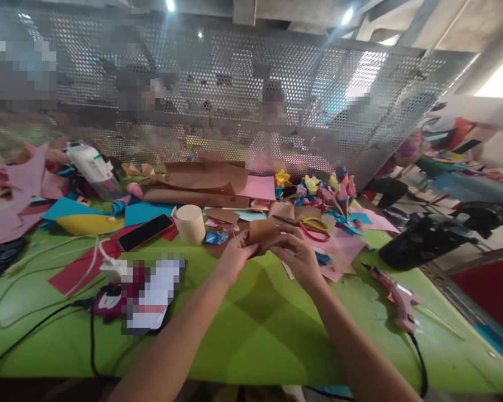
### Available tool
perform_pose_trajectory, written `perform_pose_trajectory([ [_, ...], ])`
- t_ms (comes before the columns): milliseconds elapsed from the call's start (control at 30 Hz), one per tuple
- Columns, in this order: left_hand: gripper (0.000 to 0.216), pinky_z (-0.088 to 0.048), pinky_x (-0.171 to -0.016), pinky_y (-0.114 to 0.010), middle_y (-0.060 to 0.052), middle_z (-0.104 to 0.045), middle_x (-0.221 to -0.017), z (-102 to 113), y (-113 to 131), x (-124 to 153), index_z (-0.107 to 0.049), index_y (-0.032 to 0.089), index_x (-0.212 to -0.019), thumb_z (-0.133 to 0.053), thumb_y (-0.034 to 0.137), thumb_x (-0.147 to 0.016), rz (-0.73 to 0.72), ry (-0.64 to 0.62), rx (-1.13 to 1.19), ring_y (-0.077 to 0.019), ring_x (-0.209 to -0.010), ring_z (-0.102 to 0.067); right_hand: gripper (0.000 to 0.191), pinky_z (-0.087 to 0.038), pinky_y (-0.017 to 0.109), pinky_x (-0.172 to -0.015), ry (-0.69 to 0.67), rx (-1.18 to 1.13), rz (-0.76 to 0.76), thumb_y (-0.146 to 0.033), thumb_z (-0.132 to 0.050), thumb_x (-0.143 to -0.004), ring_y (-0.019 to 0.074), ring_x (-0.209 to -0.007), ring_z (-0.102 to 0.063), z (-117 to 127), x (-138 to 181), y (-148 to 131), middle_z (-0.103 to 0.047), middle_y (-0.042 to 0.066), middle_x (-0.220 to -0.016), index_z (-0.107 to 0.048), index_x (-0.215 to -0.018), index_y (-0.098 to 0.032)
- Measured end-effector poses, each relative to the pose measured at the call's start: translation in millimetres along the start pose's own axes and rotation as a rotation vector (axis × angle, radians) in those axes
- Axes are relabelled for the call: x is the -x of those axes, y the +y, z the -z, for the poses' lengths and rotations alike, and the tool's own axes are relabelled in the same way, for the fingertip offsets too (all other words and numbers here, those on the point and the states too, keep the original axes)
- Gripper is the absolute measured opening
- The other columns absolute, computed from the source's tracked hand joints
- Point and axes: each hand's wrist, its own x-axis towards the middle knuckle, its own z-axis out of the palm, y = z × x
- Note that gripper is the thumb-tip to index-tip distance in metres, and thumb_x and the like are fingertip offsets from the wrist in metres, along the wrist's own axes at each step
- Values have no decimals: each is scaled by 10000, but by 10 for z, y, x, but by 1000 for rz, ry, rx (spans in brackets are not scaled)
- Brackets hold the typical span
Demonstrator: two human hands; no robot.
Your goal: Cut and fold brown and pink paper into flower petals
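A small piece of brown paper [263, 233], curved in shape, is held up between both hands above the green table [272, 335]. My left hand [240, 252] grips its left side, fingers closed on it. On the other side, the fingers of my right hand [297, 252] pinch its right edge. Just beyond my right hand lie scissors [314, 230] with red and yellow handles, on scraps of pink and brown paper. A cream paper roll [189, 224] stands upright left of my left hand, beside a blue crinkled wrapper [216, 238].
A pink glue gun [396, 298] lies at the right, its cord trailing off the front edge. Nearby is a black bottle [423, 240]. Phones [146, 232], a charger [111, 270] and cables occupy the left. Coloured paper and paper flowers [339, 192] line the perforated metal screen [235, 100].
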Motion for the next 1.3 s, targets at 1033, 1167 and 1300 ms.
perform_pose_trajectory([
  [1033,486,-531,-722,-269,-102,-751,-1083,-38,-73,47,-677,175,-1152,-806,323,-708,16,-81,-152,-205,-913,-710,269,-398,282,-584,191,39,-96,-413,-709,-791,163,-665,-492,-37,-12,-42,-532,6,-738,-594,-654,-212],
  [1167,486,-536,-772,-276,-96,-748,-1127,-42,-106,26,-688,186,-1170,-797,283,-706,-36,-103,-162,-205,-967,-701,250,-389,283,-576,212,24,-103,-389,-718,-772,165,-663,-482,-50,-20,-40,-518,1,-726,-585,-650,-216],
  [1300,430,-532,-740,-258,-84,-762,-1077,-40,-128,21,-713,191,-1122,-798,298,-714,-20,-86,-207,-193,-913,-722,249,-388,290,-587,245,11,-107,-377,-721,-761,173,-678,-477,-52,-26,-49,-521,3,-730,-563,-648,-221],
])
